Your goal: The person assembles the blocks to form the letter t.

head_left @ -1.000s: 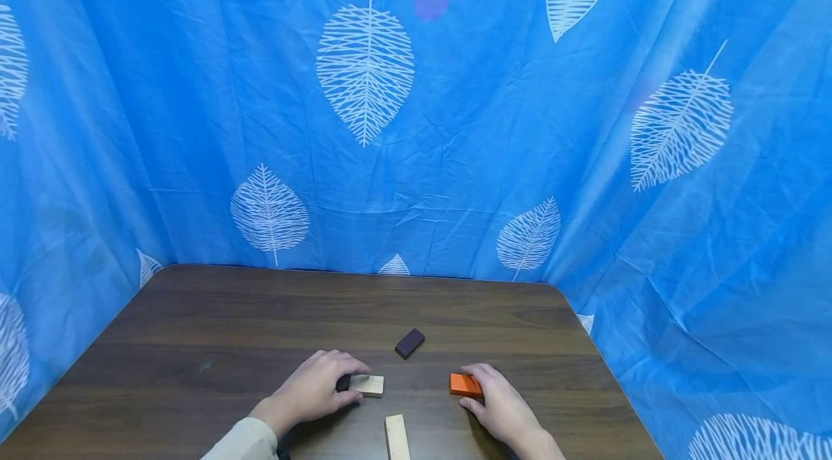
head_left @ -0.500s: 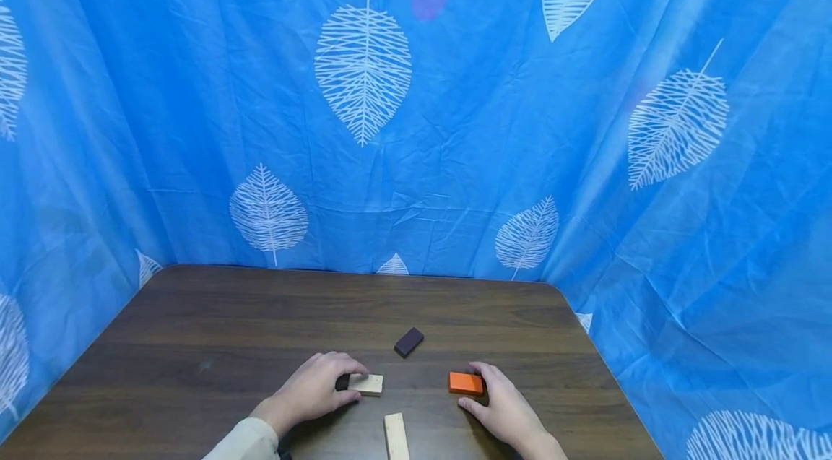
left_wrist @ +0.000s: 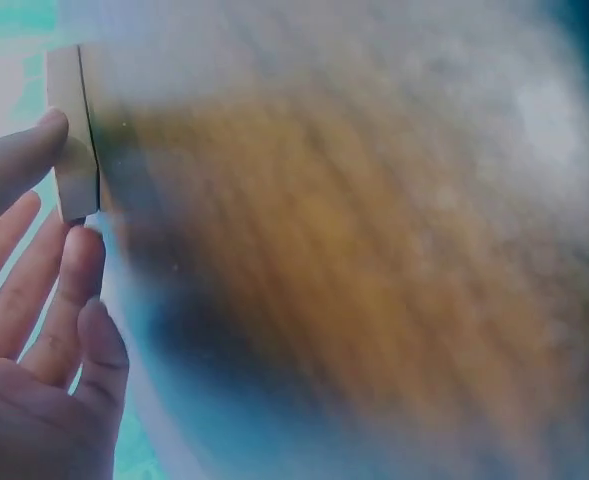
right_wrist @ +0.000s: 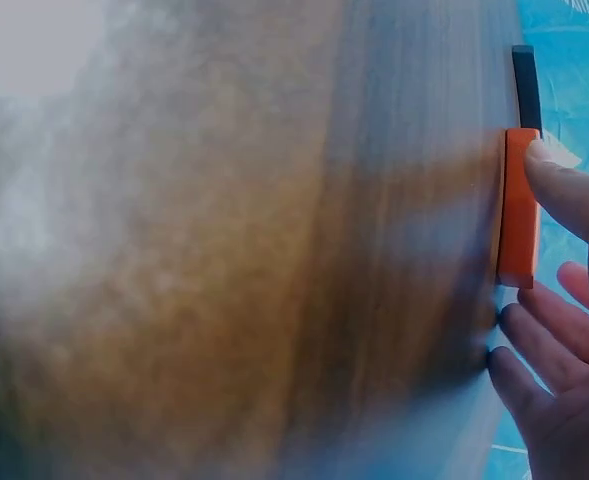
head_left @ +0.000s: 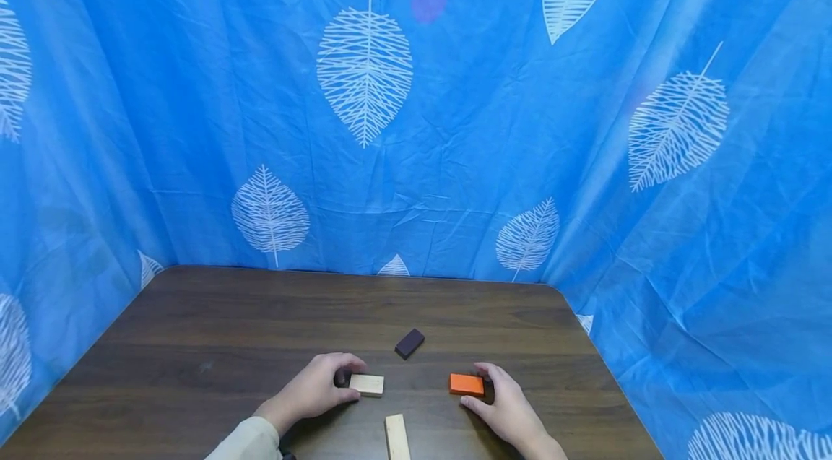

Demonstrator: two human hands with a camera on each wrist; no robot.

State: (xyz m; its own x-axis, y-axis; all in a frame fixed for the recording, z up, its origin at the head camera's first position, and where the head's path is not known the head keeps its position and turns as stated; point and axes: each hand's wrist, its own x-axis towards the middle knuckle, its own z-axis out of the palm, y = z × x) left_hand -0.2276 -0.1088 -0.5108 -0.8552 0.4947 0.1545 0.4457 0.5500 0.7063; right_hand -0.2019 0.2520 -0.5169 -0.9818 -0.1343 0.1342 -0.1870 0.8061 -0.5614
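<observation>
A pale wooden block (head_left: 367, 385) lies flat on the table, with my left hand (head_left: 315, 389) around its left end. The left thumb is at the near side and a finger is by the far side; in the left wrist view the thumb tip overlaps the pale block (left_wrist: 72, 165). An orange block (head_left: 466, 384) lies flat to the right. My right hand (head_left: 508, 408) stands around its right end, fingers spread, with a gap showing beside the block. In the right wrist view the thumb tip overlaps the orange block (right_wrist: 518, 215). A dark patch under the left palm is unclear.
A dark purple block (head_left: 409, 344) lies at an angle beyond both hands on the brown wooden table (head_left: 260, 315). Another pale block (head_left: 397, 438) lies lengthwise near the front, cut by the frame edge. A blue leaf-patterned curtain (head_left: 442, 157) hangs behind.
My right hand has drawn back slightly from the orange block, uncovering its right end. The left fingers have spread a little from the pale block. Both blocks stay in place.
</observation>
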